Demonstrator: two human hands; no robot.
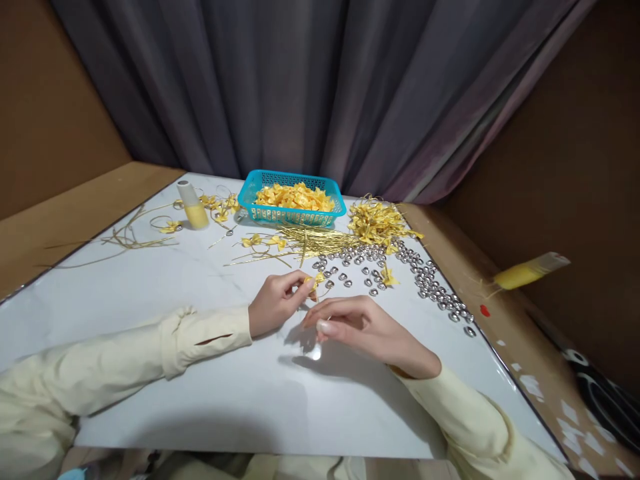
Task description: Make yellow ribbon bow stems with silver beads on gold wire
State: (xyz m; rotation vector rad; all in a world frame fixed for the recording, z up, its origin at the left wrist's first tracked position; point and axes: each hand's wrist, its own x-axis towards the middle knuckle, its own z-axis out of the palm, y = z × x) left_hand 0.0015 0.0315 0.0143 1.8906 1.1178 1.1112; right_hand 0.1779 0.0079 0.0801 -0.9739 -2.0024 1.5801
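Near the middle of the table, my left hand (280, 301) pinches a small yellow ribbon bow (316, 281) between thumb and fingers. Just to the right and closer to me, my right hand (360, 327) has its thumb and fingertips drawn together. Whatever is between them is too fine to make out; it may be a thin wire. Beyond the hands lie scattered silver heart-shaped pieces (370, 255) and a bundle of gold wire ties (320, 240). Another yellow bow (389, 277) rests among the silver pieces.
A turquoise basket (293, 215) of yellow bows stands at the back. To its right is a heap of yellow bows with wires (377, 221). A tube of yellow stuff (194, 207) stands at back left, near loose wires (130, 237). Another yellow tube (530, 271) is at right.
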